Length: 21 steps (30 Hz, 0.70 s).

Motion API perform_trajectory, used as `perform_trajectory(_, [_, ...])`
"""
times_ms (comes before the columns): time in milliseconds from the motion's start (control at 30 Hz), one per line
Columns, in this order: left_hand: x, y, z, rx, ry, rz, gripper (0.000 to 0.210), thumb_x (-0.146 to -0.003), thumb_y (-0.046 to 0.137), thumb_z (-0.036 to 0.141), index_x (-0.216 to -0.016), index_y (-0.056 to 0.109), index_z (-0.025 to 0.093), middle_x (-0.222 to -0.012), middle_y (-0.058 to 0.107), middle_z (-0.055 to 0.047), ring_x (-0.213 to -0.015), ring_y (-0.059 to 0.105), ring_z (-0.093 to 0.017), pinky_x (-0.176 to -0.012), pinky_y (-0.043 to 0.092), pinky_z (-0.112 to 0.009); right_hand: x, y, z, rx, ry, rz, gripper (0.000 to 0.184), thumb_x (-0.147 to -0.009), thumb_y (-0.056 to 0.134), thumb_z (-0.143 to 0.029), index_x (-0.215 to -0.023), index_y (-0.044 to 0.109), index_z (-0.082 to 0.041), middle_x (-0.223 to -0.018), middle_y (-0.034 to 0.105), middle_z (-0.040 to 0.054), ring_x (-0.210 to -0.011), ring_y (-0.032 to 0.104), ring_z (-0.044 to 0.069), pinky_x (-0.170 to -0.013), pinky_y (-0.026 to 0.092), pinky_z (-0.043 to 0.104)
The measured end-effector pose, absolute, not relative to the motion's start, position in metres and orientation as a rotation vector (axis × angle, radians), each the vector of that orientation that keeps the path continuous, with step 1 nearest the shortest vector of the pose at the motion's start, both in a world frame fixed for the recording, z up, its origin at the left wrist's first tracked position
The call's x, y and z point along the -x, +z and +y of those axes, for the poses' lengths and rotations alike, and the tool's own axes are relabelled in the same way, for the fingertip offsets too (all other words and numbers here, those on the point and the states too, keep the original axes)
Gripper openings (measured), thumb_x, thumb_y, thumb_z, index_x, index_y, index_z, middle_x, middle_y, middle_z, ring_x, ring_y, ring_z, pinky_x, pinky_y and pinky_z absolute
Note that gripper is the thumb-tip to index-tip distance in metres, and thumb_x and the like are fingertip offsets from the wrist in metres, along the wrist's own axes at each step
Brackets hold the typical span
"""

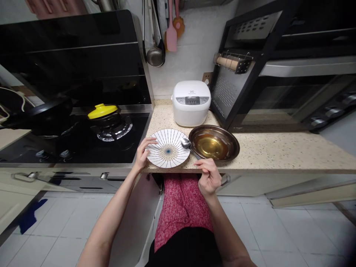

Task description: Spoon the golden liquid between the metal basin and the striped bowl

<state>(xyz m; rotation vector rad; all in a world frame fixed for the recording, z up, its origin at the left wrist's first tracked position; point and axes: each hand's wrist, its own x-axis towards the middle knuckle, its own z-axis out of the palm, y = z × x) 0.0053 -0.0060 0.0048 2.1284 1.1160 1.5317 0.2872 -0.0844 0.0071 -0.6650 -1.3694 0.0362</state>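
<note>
A white plate (168, 157) with dark lines radiating from a blue centre sits at the counter's front edge. My left hand (142, 154) grips its left rim, fingers over the edge. In my right hand (208, 174), closed in a pinch, is the handle of a metal spoon (185, 143). The spoon's head is over the plate's right side, and its handle slants down to my fingers. Just right of the plate stands a wide metal bowl (235, 145) with clear yellowish liquid in it, its rim close behind my right hand.
Behind the plate and bowl is a white rice cooker (191, 105). To the left, a black pot with a yellow lid (102, 111) stands on the gas stove (133, 137). A dark rack with an oven (278, 100) fills the right. Utensils hang on the wall, including a ladle (155, 56).
</note>
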Motion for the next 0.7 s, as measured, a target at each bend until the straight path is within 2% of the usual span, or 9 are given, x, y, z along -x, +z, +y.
perform_trajectory(200, [-0.006, 0.005, -0.006, -2.129, 1.557, 1.057, 0.038, -0.092, 0.045, 0.038, -0.106, 0.075, 0.019, -0.125, 0.071, -0.014, -0.118, 0.065, -0.035, -0.107, 0.05, -0.054, -0.271, 0.001, -0.082, 0.621, 0.216, -1.455, 0.025, -0.108, 0.046, -0.026, -0.092, 0.065, -0.024, -0.082, 0.072, 0.004, -0.075, 0.069, 0.02, -0.069, 0.054, 0.037])
perform_trajectory(433, [-0.006, 0.005, -0.008, -2.119, 1.538, 1.107, 0.043, -0.094, 0.044, 0.045, -0.105, 0.075, 0.018, -0.125, 0.071, -0.014, -0.119, 0.065, -0.035, -0.107, 0.049, -0.054, -0.262, -0.006, -0.078, 0.578, 0.263, -1.477, 0.024, -0.107, 0.047, -0.02, -0.09, 0.064, -0.023, -0.08, 0.071, 0.003, -0.075, 0.068, 0.018, -0.071, 0.054, 0.034])
perform_trajectory(700, [-0.006, 0.005, -0.008, -2.117, 1.58, 1.034, 0.037, -0.091, 0.048, 0.039, -0.105, 0.076, 0.018, -0.124, 0.071, -0.014, -0.117, 0.065, -0.035, -0.105, 0.051, -0.053, -0.261, -0.012, -0.077, 0.649, 0.315, -1.462, 0.026, -0.108, 0.047, -0.024, -0.088, 0.064, -0.023, -0.08, 0.072, 0.0037, -0.075, 0.069, 0.019, -0.071, 0.054, 0.035])
